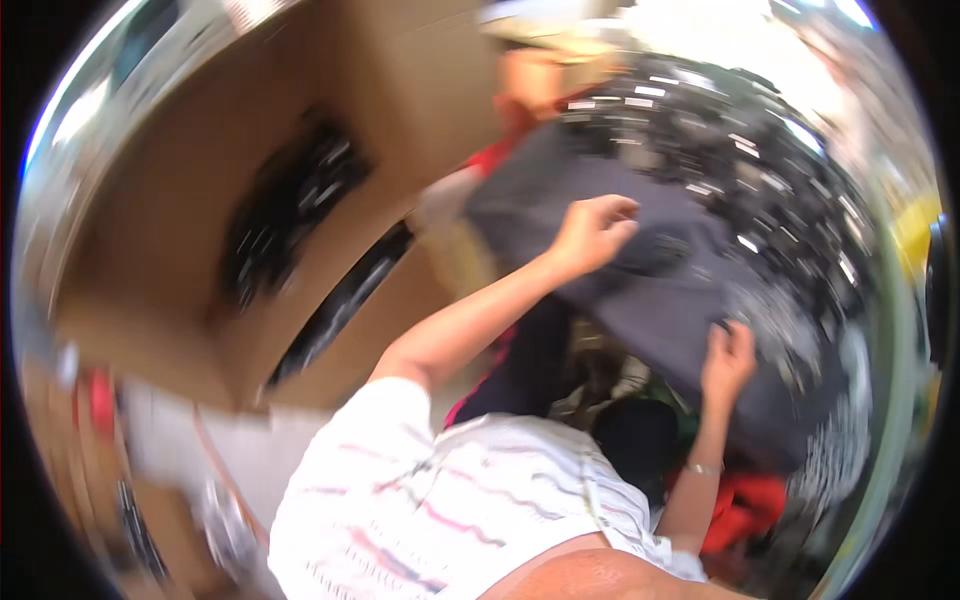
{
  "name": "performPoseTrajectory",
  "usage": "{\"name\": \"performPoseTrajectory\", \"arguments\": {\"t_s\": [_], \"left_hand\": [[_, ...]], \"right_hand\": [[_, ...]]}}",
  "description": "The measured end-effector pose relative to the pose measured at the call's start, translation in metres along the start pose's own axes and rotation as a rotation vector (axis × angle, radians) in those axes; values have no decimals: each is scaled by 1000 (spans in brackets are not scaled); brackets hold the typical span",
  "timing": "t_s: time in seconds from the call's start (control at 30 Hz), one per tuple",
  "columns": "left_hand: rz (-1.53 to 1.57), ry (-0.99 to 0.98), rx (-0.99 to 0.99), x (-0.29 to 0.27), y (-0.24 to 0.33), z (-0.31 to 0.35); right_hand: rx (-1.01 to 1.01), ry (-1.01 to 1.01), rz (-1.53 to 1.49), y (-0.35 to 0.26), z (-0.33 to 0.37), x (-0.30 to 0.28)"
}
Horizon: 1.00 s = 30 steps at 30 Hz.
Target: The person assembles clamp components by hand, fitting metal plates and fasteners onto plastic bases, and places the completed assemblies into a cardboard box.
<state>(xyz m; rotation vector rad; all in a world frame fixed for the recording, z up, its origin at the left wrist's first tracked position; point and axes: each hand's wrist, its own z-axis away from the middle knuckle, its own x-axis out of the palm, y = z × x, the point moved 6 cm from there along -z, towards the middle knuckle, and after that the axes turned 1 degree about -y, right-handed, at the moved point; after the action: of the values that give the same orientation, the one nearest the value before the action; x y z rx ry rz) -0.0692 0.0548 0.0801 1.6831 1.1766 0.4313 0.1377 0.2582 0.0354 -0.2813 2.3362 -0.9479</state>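
Observation:
My left hand [597,236] hovers over a dark grey cloth-like sheet [545,170], its fingers curved and thumb apart, with nothing visible between them. Below its fingertips, a blurred black patch [655,255] lies on the sheet. Farther right and nearer, my right hand [729,365] is bent at the sheet's edge; its thumb and fingers close around something small and dark that I cannot make out. Many shiny black small pieces [760,170] are heaped on the far and right side of the sheet. Motion blur hides their exact kind.
On the left stands a large open cardboard box [150,220] with black shiny pieces [290,210] inside. A green rim [900,390] runs down the right side. Something orange-red [745,510] lies beside my right forearm. Cardboard [170,500] is at the lower left.

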Motion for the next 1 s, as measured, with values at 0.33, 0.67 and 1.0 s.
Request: {"name": "performPoseTrajectory", "arguments": {"t_s": [0.33, 0.67, 1.0], "left_hand": [[-655, 988, -205, -325, -31, 224], [-1222, 1063, -1054, -485, -40, 350], [-1345, 1081, -920, -493, -67, 368]], "right_hand": [[9, -184, -117, 47, -4, 14], [-36, -222, 81, 98, -25, -10], [-105, -255, 751, 81, -27, -1]]}}
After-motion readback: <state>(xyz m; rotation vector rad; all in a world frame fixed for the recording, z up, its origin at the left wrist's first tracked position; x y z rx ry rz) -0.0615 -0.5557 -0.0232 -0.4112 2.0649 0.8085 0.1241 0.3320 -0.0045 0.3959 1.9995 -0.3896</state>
